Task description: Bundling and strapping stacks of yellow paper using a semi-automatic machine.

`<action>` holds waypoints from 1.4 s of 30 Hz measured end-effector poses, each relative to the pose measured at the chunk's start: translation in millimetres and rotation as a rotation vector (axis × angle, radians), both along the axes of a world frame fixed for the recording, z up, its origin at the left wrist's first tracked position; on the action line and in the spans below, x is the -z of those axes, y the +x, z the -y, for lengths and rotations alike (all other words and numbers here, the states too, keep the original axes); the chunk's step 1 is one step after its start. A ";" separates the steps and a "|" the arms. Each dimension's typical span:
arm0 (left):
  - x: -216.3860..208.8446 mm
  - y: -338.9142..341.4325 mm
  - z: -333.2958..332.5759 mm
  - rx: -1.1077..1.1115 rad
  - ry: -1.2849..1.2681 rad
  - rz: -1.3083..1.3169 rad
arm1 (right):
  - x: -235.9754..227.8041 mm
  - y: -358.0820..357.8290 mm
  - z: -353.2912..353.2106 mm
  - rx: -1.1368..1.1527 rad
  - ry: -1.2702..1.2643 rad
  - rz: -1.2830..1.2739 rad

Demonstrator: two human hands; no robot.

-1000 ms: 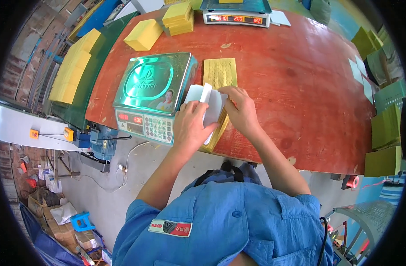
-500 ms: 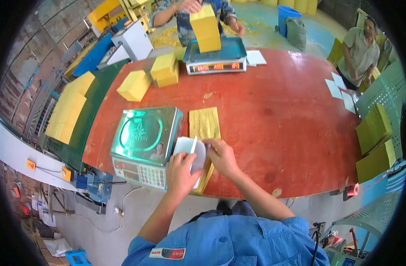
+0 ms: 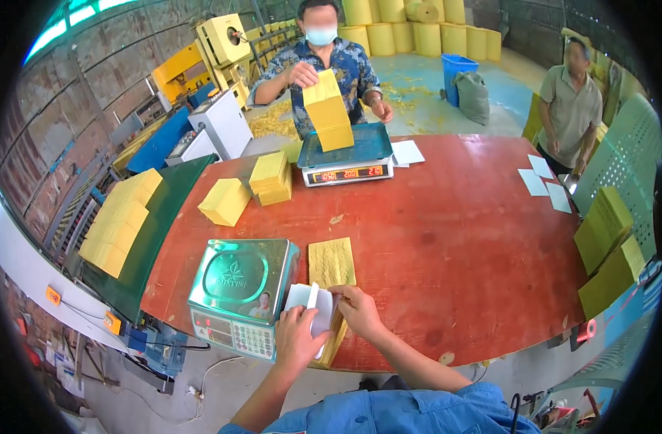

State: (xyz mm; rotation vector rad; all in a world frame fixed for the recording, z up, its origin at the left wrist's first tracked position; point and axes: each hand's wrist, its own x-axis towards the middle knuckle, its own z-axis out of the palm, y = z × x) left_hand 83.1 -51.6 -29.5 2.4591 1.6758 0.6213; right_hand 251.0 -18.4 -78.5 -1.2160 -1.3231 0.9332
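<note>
Close to the table's near edge, my left hand (image 3: pixel 299 340) grips a small stack of white paper sheets (image 3: pixel 322 318), its fingers over one edge, which curls up. At the right edge of those sheets, my right hand (image 3: pixel 357 311) is closed in a pinch; its fingertips are partly hidden. Under and beside the sheets lies a stack of yellow paper (image 3: pixel 336 346), mostly covered by them. Another yellow paper stack with a crinkled top (image 3: pixel 332 262) lies just beyond. Left of my hands stands a digital scale (image 3: pixel 238 278) with a bare, shiny pan.
Across the red table (image 3: pixel 446 260), a masked co-worker steadies a tall yellow paper block (image 3: pixel 328 108) on a second scale (image 3: pixel 349 173). More yellow blocks (image 3: pixel 226 202) stand at left and right. White cards (image 3: pixel 540 181) lie far right, near another person (image 3: pixel 573 108).
The view has tilted upward, so the table appears lower and more of the far side shows. The far scale's display reads differently. My hands stay at the white sheets, with little visible change.
</note>
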 end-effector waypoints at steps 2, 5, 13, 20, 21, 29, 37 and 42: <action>-2.3 0.9 1.3 0.004 -0.003 0.003 | 4.1 1.2 -0.5 -0.006 -0.009 0.011; -2.3 -1.3 4.1 0.016 -0.003 0.035 | 2.5 0.9 5.3 -0.027 -0.030 0.002; 9.0 -14.3 3.6 0.042 -0.060 0.145 | 19.0 0.7 6.2 0.021 -0.046 -0.030; 6.5 -25.4 -14.8 0.093 -0.070 0.302 | -32.5 1.9 28.5 -0.016 -0.046 -0.216; 8.9 -26.1 -16.7 0.079 -0.106 0.301 | -34.2 0.8 30.9 -0.068 -0.121 -0.221; 10.1 -30.4 -6.1 0.041 -0.248 0.405 | -22.9 -14.5 44.0 -0.194 -0.362 -0.401; 11.7 -30.8 -7.0 0.050 -0.228 0.375 | -19.6 -19.5 46.5 -0.154 -0.360 -0.410; 15.3 -30.3 -11.0 0.116 -0.055 0.342 | -22.7 -24.2 46.4 -0.185 -0.356 -0.410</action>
